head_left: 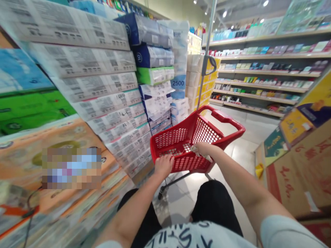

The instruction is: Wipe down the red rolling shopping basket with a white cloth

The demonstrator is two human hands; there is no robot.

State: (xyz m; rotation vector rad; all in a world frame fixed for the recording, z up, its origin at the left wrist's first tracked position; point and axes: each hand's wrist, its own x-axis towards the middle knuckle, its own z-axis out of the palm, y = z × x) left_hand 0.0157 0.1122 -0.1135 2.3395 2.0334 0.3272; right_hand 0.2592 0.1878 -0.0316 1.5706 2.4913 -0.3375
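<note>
A red plastic shopping cart (182,136) with perforated basket walls stands in front of my legs, its handle (227,119) to the far right. Around the near left rim of the basket my left hand (164,164) is closed. My right hand (203,148) reaches over the near side rim and is closed on a crumpled pale cloth (207,157), which lies against the rim and basket wall. The right fingertips are partly hidden by the cloth. Inside the basket only the perforated red floor can be made out.
Tall stacks of wrapped paper packs (108,72) rise on the left, beside orange packs (77,137). A metal pole with a grey grip (208,65) stands beyond the cart. Cardboard boxes (292,179) line the right side. Stocked shelves (258,72) fill the back.
</note>
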